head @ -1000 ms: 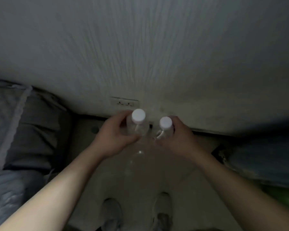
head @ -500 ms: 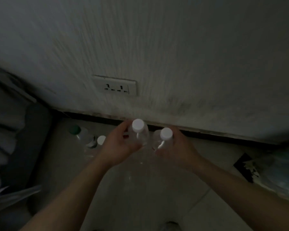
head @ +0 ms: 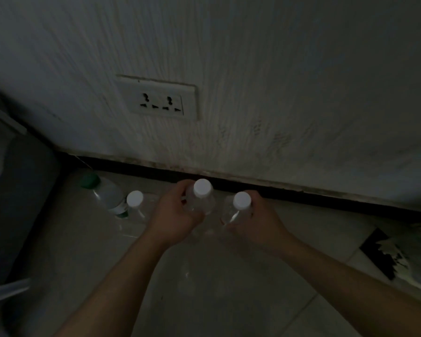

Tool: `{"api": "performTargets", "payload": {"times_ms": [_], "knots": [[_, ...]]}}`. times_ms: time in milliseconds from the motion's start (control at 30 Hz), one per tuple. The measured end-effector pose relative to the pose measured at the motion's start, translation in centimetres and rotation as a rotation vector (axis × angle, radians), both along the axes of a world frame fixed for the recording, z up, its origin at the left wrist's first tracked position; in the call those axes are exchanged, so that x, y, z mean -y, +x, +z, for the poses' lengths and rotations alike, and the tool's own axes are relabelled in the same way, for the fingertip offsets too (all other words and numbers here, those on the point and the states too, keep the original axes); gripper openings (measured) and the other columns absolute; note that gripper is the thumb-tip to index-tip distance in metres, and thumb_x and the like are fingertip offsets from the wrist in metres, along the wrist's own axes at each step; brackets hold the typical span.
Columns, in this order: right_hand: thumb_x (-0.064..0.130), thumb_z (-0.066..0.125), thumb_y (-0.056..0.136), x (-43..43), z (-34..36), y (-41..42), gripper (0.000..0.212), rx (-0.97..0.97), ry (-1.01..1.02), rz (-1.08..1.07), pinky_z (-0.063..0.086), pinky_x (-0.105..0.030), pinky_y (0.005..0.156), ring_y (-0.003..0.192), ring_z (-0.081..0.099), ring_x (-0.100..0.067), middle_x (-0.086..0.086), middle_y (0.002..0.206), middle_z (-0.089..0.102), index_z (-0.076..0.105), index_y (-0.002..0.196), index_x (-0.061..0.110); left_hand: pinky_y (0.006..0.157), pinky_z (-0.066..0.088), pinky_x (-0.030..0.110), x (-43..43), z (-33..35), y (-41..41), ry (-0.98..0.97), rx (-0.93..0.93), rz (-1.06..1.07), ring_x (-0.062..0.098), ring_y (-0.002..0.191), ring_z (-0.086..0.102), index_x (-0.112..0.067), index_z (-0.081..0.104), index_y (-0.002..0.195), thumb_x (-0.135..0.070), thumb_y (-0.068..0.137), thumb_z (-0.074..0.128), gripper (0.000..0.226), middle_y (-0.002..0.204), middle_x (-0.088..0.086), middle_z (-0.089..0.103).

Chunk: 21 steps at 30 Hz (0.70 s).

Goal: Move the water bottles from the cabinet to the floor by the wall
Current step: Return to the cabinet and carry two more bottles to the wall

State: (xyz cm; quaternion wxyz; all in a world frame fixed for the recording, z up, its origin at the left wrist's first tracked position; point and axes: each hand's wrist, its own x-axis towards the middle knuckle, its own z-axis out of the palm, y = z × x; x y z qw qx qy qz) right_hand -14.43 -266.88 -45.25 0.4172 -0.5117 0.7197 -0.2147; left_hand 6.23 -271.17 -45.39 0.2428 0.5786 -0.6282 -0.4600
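Water bottle A [head: 203, 203], clear plastic w/ a white cap, was upright just in front of the baseboard [head: 301, 194], the left hand [head: 173, 216] wrapped round its shoulder, fingers curled; bottle B [head: 231, 212], same kind w/ white cap, was just right of A, grasped round neck & shoulder by the right hand [head: 261, 221]; whether A & B touched couldn't be told; bottle C [head: 134, 198], white cap too, stood free on the floor [head: 204, 283] just left of the left hand; bottle D [head: 108, 193], bigger, green cap, sat right beside C on its left, nearest the dark furniture [head: 22, 195]; contents: all clear-walled, fill level unreadable in the dim light, only glints on the plastic; lower bodies of A & B faded into the dark floor, so whether their bases were down or just above it couldn't be told; C's body was barely visible below the cap; both forearms ran off the bottom edge; furniture at left was cut off & blurred; a black-and-pale item [head: 387, 254] at the right edge was cut off, not identifiable; count: 4 bottles (3 white caps, 1 green), 2 hands, 1 double socket plate [head: 159, 98] on the wall [head: 277, 69].
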Motion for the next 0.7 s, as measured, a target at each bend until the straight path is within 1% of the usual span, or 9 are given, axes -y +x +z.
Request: {"api": "performTargets", "payload": {"times_ms": [100, 167, 233, 267, 333, 433, 500, 600, 700], "knots": [[0.038, 0.089, 0.052, -0.3, -0.7, 0.1, 0.07, 0.017, 0.006, 0.003, 0.055, -0.034, 0.08, 0.092, 0.06, -0.002, 0.015, 0.104, 0.059, 0.05, 0.109, 0.029, 0.084, 0.052, 0.022, 0.2, -0.7, -0.6, -0.015, 0.014, 0.014, -0.01, 0.096, 0.06, -0.03, 0.056, 0.118, -0.018, 0.07, 0.082, 0.057, 0.106, -0.018, 0.065], [0.038, 0.09, 0.052, -0.6, -0.9, 0.0, 0.069, 0.011, -0.011, 0.013, 0.055, -0.032, 0.08, 0.092, 0.06, -0.001, 0.014, 0.104, 0.059, 0.05, 0.107, 0.029, 0.085, 0.055, 0.03, 0.2, -1.4, -0.9, -0.006, 0.035, 0.02, -0.006, 0.094, 0.062, -0.035, 0.056, 0.115, -0.024, 0.067, 0.083, 0.056, 0.104, -0.017, 0.066], [0.037, 0.09, 0.053, -0.8, -1.1, -0.1, 0.068, 0.015, -0.022, 0.01, 0.054, -0.03, 0.079, 0.092, 0.06, -0.002, 0.013, 0.105, 0.06, 0.049, 0.107, 0.029, 0.086, 0.056, 0.039, 0.1, -2.1, -0.9, 0.006, 0.064, 0.023, 0.002, 0.097, 0.064, -0.04, 0.054, 0.114, -0.032, 0.065, 0.081, 0.056, 0.105, -0.018, 0.066], [0.036, 0.089, 0.053, -0.9, -1.2, -0.2, 0.067, 0.016, -0.029, 0.005, 0.054, -0.029, 0.078, 0.091, 0.06, -0.002, 0.013, 0.104, 0.06, 0.049, 0.106, 0.029, 0.087, 0.056, 0.04, 0.0, -2.2, -0.9, 0.008, 0.073, 0.026, 0.004, 0.098, 0.064, -0.041, 0.054, 0.114, -0.034, 0.065, 0.079, 0.055, 0.106, -0.018, 0.066], [0.037, 0.088, 0.054, -1.0, -1.2, -0.2, 0.065, 0.021, -0.044, -0.003, 0.054, -0.027, 0.077, 0.091, 0.061, -0.003, 0.014, 0.104, 0.059, 0.049, 0.105, 0.031, 0.089, 0.055, 0.04, -0.1, -2.2, -1.0, 0.003, 0.071, 0.037, 0.003, 0.099, 0.063, -0.04, 0.054, 0.115, -0.033, 0.067, 0.077, 0.054, 0.107, -0.019, 0.065], [0.036, 0.088, 0.054, -1.0, -1.1, -0.1, 0.063, 0.012, -0.054, 0.002, 0.054, -0.026, 0.074, 0.088, 0.06, -0.001, 0.014, 0.101, 0.059, 0.049, 0.103, 0.032, 0.09, 0.054, 0.04, -0.1, -2.1, -0.9, -0.002, 0.034, 0.05, 0.002, 0.099, 0.062, -0.035, 0.055, 0.116, -0.025, 0.07, 0.079, 0.053, 0.107, -0.018, 0.064], [0.033, 0.089, 0.055, -0.9, -1.3, -0.2, 0.063, 0.005, -0.056, 0.004, 0.054, -0.026, 0.074, 0.087, 0.06, -0.001, 0.015, 0.1, 0.058, 0.048, 0.102, 0.032, 0.089, 0.054, 0.039, -0.1, -1.9, -1.0, 0.007, 0.004, 0.052, 0.0, 0.099, 0.062, -0.035, 0.057, 0.115, -0.032, 0.068, 0.08, 0.053, 0.107, -0.018, 0.065], [0.032, 0.089, 0.054, -0.8, -1.6, -0.3, 0.063, 0.011, -0.064, 0.022, 0.055, -0.029, 0.077, 0.088, 0.06, 0.0, 0.015, 0.1, 0.059, 0.049, 0.103, 0.031, 0.092, 0.053, 0.04, -0.5, -1.7, -1.2, 0.031, -0.011, 0.059, 0.0, 0.101, 0.061, -0.038, 0.054, 0.116, -0.049, 0.058, 0.07, 0.061, 0.11, -0.017, 0.064], [0.033, 0.087, 0.05, -0.8, -1.7, -0.3, 0.061, 0.014, -0.095, 0.044, 0.055, -0.037, 0.078, 0.088, 0.061, -0.002, 0.014, 0.098, 0.06, 0.05, 0.1, 0.033, 0.095, 0.052, 0.038, -0.7, -1.6, -1.2, 0.033, -0.02, 0.063, -0.003, 0.103, 0.059, -0.036, 0.053, 0.121, -0.049, 0.058, 0.067, 0.065, 0.112, -0.017, 0.063]]}}
